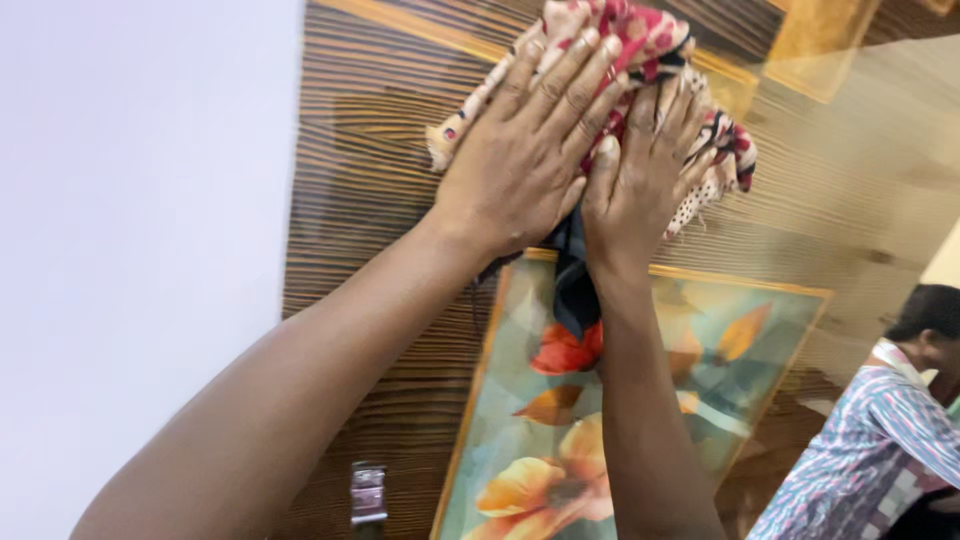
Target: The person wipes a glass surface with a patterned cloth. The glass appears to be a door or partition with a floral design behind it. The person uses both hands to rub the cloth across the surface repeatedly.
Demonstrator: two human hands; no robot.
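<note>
left hand (520,160): we see it spread flat, pressing the patterned cloth (640,45) | right hand (640,180): fingers spread, flat on the same cloth | cloth: bunched high against the wood-grain door (370,200), above its floral panel (560,440) | metal handle (368,493) low down | another person's striped sleeve (880,430) at right

Your left hand (520,160) and right hand (640,185) side by side, touching, both flat on cloth (640,45) against door panel (390,200). Flower picture (640,400) below hands, on panel. Wall (130,220) left of panel. Metal handle (368,492) bottom, left of picture. Another person (880,440) far right, below.
</note>
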